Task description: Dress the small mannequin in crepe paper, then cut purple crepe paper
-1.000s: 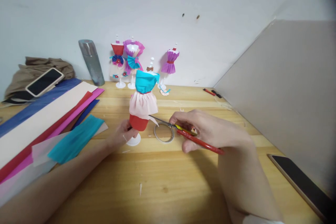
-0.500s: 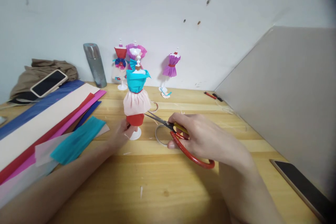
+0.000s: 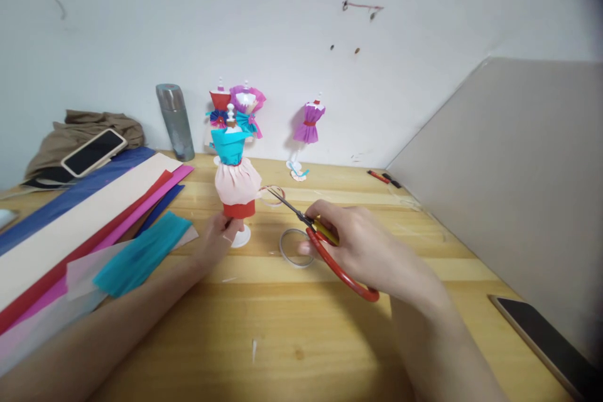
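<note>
A small dress form (image 3: 230, 160) wears a turquoise top, a gathered pale pink skirt and a red band beneath it. My left hand (image 3: 220, 240) is closed around its stem, just above the white round base, and the form leans slightly left. In my right hand (image 3: 351, 242) are scissors (image 3: 336, 264) with red handles. Their blades point up and left, nearly together, with the tips beside the skirt's right edge and apart from it. A ring of tape (image 3: 281, 250) lies on the table below the blades, and another ring (image 3: 282, 190) lies behind the tips.
Strips of coloured crepe paper (image 3: 89, 217) cover the table's left side, a turquoise piece (image 3: 141, 254) on top. Behind stand a metal flask (image 3: 175, 122) and several dressed forms, one in purple (image 3: 309, 122). A phone (image 3: 94, 152) rests on brown cloth (image 3: 98, 125); another phone (image 3: 541, 339) lies right.
The dress form has tilted to the left in my left hand. The scissors have come slightly away from the skirt, their blades closer together. The view has shifted a little.
</note>
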Tool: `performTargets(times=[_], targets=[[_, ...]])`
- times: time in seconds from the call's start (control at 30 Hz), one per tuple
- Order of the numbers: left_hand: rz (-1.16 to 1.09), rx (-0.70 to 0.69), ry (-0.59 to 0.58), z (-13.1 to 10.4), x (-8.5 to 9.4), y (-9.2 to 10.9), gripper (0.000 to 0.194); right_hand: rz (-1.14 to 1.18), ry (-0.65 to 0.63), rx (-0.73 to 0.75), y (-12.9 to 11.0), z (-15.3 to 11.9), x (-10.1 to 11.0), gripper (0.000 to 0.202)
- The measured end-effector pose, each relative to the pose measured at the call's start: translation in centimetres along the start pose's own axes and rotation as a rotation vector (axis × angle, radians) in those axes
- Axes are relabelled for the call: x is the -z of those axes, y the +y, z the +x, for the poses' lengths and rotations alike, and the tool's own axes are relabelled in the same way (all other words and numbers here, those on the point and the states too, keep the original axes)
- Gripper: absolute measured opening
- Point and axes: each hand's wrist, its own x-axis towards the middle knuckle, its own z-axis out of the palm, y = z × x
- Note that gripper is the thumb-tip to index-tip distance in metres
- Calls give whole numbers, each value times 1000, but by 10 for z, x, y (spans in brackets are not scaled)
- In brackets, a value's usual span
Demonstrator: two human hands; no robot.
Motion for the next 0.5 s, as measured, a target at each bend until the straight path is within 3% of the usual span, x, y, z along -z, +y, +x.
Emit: performTargets(times=[0.2, 0.5], targets=[[-54, -2, -13, 4, -1, -5, 37, 104, -22, 56, 7, 9, -1, 34], [-307, -64, -297, 7, -3, -13, 58, 611, -341, 317, 71, 37, 3, 53]])
